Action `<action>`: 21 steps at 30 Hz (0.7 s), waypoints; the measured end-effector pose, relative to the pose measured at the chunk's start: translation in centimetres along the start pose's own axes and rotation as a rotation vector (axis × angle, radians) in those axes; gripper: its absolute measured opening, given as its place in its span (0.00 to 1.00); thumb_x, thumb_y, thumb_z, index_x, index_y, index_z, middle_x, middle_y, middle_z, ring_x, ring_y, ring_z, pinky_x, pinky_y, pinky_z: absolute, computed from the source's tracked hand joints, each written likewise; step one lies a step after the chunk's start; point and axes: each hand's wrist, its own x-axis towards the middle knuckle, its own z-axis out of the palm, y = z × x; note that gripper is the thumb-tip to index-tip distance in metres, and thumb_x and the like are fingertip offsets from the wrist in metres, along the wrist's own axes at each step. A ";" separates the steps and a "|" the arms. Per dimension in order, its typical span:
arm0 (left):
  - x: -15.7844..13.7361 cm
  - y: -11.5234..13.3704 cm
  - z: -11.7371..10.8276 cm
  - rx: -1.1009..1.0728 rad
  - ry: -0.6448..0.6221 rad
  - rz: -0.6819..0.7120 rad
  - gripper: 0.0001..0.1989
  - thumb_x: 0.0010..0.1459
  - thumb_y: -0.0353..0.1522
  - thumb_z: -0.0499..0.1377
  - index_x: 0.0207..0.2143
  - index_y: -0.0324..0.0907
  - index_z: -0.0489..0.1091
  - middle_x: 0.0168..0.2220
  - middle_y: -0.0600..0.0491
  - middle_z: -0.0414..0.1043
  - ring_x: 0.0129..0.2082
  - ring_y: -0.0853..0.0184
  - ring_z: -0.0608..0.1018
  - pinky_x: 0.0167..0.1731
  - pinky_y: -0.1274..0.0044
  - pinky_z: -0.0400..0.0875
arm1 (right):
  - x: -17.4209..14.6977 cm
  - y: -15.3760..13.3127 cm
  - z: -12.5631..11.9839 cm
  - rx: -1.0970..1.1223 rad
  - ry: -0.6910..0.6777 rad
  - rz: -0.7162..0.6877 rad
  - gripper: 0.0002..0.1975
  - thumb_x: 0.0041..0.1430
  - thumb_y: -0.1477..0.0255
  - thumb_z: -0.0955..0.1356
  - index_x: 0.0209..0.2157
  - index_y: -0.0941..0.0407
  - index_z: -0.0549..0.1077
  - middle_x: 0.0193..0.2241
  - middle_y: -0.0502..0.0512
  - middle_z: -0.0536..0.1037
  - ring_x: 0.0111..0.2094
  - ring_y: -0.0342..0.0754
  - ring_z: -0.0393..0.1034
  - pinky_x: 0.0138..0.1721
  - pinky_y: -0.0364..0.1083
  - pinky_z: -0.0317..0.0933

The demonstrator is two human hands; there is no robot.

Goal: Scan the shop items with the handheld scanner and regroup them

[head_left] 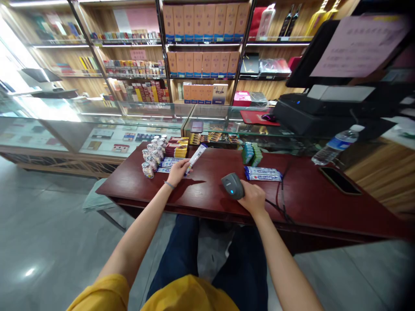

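Note:
My left hand [179,172] is closed on one end of a long, narrow white-and-blue snack packet [197,156], held tilted above the dark red table. Beside that hand lie similar blue-and-white packets [170,162]. In my right hand [253,196] is a dark grey barcode scanner [232,185] with a blue light lit on top; its head points left, toward the packet. Right of the scanner, another small pile of blue-and-white packets [263,174] lies flat. My fingers under the scanner are mostly hidden.
Several small lidded jars [148,169] stand at the table's left, near yellow-and-red packs [177,147]. Green packs [252,153] stand at the back. On the right are a water bottle [339,145], a phone [339,180] and the scanner's cable [282,198]. A glass counter [214,113] runs behind.

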 end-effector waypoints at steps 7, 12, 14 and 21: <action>1.4 -1.5 5.0 -0.158 -0.196 -0.017 0.26 0.55 0.40 0.61 0.54 0.38 0.69 0.40 0.48 0.77 0.35 0.64 0.79 0.30 0.76 0.73 | 0.0 0.0 -0.3 0.018 -0.062 0.053 0.20 0.56 0.63 0.64 0.46 0.61 0.70 0.32 0.57 0.79 0.32 0.49 0.72 0.35 0.46 0.56; 0.7 -1.9 4.9 -0.046 -0.197 0.067 0.22 0.57 0.39 0.59 0.54 0.42 0.71 0.44 0.50 0.77 0.36 0.65 0.78 0.34 0.75 0.73 | 0.0 -0.2 -0.4 0.033 -0.132 0.073 0.20 0.55 0.64 0.64 0.46 0.60 0.71 0.34 0.58 0.80 0.33 0.48 0.72 0.36 0.46 0.56; 0.6 -1.8 4.7 -0.002 -0.168 0.086 0.21 0.57 0.38 0.59 0.53 0.42 0.71 0.45 0.50 0.77 0.36 0.65 0.78 0.36 0.75 0.73 | 0.1 -0.3 -0.4 0.037 -0.138 0.058 0.19 0.55 0.65 0.64 0.46 0.60 0.70 0.34 0.58 0.80 0.33 0.48 0.72 0.36 0.45 0.56; 0.6 -1.8 4.6 0.129 -0.139 0.126 0.18 0.58 0.37 0.57 0.50 0.42 0.73 0.44 0.50 0.77 0.38 0.64 0.78 0.40 0.74 0.72 | 0.1 -0.4 -0.5 0.019 -0.145 0.006 0.22 0.54 0.64 0.66 0.48 0.62 0.70 0.33 0.56 0.79 0.30 0.47 0.71 0.34 0.46 0.55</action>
